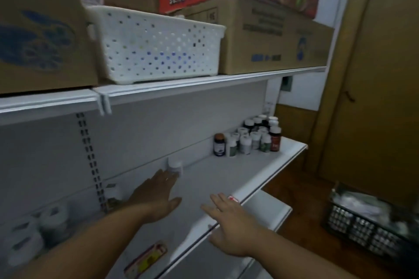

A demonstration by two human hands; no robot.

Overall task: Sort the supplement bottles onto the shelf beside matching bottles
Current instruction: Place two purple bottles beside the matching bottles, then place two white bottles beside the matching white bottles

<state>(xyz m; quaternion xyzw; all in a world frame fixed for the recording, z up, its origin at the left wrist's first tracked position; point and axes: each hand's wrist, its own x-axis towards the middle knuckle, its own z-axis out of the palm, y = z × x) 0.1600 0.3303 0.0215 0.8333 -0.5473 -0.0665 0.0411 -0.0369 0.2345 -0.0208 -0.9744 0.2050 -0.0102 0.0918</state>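
Over white shelf [226, 179], left hand [156, 195] flat, fingertips touching white bottle [175, 166], right hand [229, 222] spread, empty.

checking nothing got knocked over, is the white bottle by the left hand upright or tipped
Upright, as far as the blur allows: the white bottle stands at the back of the shelf, cap on top. The left hand's straight fingertips reach it.

white-capped bottle [175, 166] stands upright against shelf [226, 179] back panel; matching white-capped and dark bottles cluster [254, 138] at far right end.
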